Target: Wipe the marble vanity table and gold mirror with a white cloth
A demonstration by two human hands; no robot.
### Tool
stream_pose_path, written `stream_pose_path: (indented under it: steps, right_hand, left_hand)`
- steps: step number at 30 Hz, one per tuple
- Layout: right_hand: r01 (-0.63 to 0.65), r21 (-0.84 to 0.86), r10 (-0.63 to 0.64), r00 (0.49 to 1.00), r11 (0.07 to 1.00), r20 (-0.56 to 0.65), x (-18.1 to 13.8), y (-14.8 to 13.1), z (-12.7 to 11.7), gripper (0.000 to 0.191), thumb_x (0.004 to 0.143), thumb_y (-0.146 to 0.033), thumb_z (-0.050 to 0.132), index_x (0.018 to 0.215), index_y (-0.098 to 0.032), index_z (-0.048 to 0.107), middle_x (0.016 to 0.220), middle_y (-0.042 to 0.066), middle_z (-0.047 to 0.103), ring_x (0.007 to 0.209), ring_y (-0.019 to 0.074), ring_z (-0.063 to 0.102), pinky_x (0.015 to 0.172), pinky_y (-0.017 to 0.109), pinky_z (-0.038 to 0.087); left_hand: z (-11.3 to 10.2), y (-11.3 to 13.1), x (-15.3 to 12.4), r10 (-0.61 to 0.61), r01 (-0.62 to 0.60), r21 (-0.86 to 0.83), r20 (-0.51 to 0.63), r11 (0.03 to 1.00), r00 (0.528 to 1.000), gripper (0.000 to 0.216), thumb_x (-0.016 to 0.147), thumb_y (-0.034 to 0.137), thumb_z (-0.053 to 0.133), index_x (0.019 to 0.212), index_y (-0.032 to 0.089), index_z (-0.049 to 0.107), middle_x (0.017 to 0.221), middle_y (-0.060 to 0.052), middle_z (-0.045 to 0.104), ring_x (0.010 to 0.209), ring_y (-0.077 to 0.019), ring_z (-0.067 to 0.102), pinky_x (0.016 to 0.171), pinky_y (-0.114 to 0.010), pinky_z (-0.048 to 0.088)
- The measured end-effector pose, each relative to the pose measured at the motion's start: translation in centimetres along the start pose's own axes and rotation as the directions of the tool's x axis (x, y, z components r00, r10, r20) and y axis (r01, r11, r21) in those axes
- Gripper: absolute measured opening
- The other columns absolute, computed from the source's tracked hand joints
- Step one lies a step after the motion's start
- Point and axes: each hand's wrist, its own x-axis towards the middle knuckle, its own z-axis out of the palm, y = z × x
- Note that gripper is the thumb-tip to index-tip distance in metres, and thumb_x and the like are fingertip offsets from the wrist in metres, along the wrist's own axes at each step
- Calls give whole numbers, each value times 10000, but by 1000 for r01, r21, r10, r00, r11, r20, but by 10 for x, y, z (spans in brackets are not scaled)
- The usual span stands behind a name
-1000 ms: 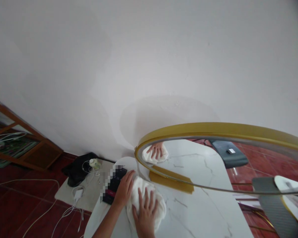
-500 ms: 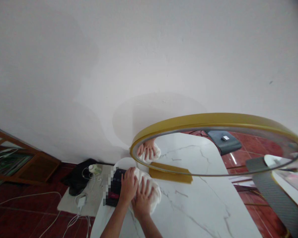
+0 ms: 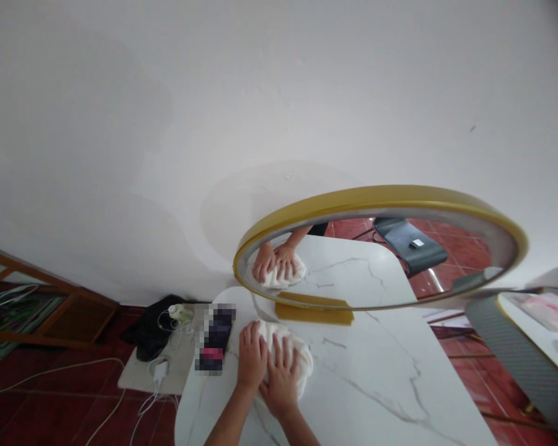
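Observation:
A bunched white cloth (image 3: pixel 304 365) lies on the white marble-patterned table (image 3: pixel 353 384). My right hand (image 3: pixel 281 381) rests flat on top of it with the fingers spread. My left hand (image 3: pixel 252 353) bends over the cloth's left edge, its fingers close together, beside the right hand. Just left of my hands is a dark phone-like device (image 3: pixel 221 331), partly blurred out by pixels. Behind the cloth stands a round gold-framed mirror (image 3: pixel 376 197) on a gold base (image 3: pixel 314 310); both hands and the cloth are reflected in it.
The white wall (image 3: pixel 214 93) rises behind the table. On the left, a low beige surface (image 3: pixel 134 375) bears cables, a white charger (image 3: pixel 160 371), a small bottle (image 3: pixel 179 311) and a black bag (image 3: pixel 149 325). A wooden cabinet (image 3: pixel 81 316) stands far left. Another white-topped piece of furniture (image 3: pixel 534 341) is at right.
Both hands and the cloth have shifted right across the table, away from the phone-like device, which is now uncovered by the left hand. The view has shifted too, so the mirror sits higher.

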Motion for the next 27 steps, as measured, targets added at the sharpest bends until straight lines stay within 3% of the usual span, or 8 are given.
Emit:
stream_pose_path:
  steps: [5,9,14,18,22,24,27]
  right_hand:
    - [84,-57,-84,996,995,-5,-61,46,-2,811,740,-557,512,1431,-322,158,1491,61,185,1339,405,144,1010,644,84]
    - [118,-153,-128,990,981,-54,-109,90,-11,794,729,-600,499,1419,-330,214,1459,86,281,1305,419,236,991,643,125]
    - [102,-254,-134,984,962,-113,-153,134,-23,738,729,-609,491,1392,-357,286,1412,68,377,1274,387,316,1016,597,121]
    - [14,-300,-66,984,954,-165,-168,141,-23,742,713,-622,497,1380,-349,320,1385,74,416,1273,388,314,1015,601,120]
    - [-29,-332,-55,969,943,-242,-165,138,-22,737,712,-657,485,1366,-343,353,1363,69,447,1324,379,210,1030,607,84]
    - [4,-354,-109,954,935,-279,-158,138,-22,718,724,-676,463,1357,-348,368,1351,60,463,1345,365,151,1039,607,54]
    - [114,-389,-249,915,914,-317,-142,137,-18,644,767,-651,445,1344,-375,375,1366,25,449,1353,348,131,1049,600,26]
  left_hand:
    - [27,26,-62,-110,114,-112,40,987,993,436,891,263,322,1323,284,375,1257,-82,478,1187,-240,459,1011,-459,391]
    - [49,52,-108,-122,147,-188,140,971,983,476,883,289,336,1350,383,333,1282,-40,477,1216,-234,447,1026,-427,395]
    - [70,85,-142,-53,123,-241,279,963,959,423,907,275,317,1319,235,404,1296,-82,477,1237,-219,423,1030,-432,389]
    - [73,99,-143,20,68,-225,368,972,930,416,920,272,306,1314,171,392,1300,-111,468,1244,-194,405,1041,-398,368]
    - [64,90,-129,151,-69,-202,428,977,891,410,920,261,313,1316,181,386,1295,-102,475,1227,-166,427,1016,-337,396]
    - [58,77,-121,252,-203,-163,398,966,882,404,899,261,367,1292,180,416,1258,-101,511,1188,-172,471,975,-324,434]
    - [50,53,-110,444,-453,-27,251,891,860,409,846,216,432,1252,176,463,1228,-98,551,1161,-198,503,940,-347,460]
